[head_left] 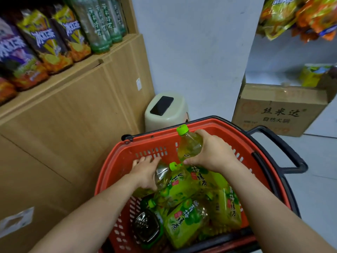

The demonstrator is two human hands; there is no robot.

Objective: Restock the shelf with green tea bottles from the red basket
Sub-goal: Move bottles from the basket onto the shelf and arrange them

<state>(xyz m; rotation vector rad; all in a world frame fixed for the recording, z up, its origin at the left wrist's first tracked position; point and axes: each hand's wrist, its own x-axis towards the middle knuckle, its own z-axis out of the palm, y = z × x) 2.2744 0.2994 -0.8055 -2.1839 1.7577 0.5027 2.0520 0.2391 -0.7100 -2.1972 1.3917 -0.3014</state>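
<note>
A shelf of stacked cardboard boxes (73, 110) fills the left side, carrying dark-labelled iced tea bottles (43, 39) and, beside them, a row of shelved green tea bottles (98, 24). Against the white wall (197, 52) stands a cream stool (165, 123) with a black phone (162, 105) lying on top, just beyond the basket's far rim. A printed carton (279, 110) sits on the floor to the right, under hanging snack bags (299, 17).

The red basket (145, 143), its black handle (284, 148) folded out to the right, holds a pile of green tea bottles (184, 221) lying on their sides, and one bottle end-on (145, 229) at the near left.

The right hand (213, 152) is clamped round the shoulder of a raised bottle (189, 145), tilted with its green cap (182, 129) level with the basket's far rim. The left hand (145, 172) reaches deep into the basket, palm down on a lying bottle (162, 178), fingers stretched toward the far wall; whether it has a grip cannot be told.
</note>
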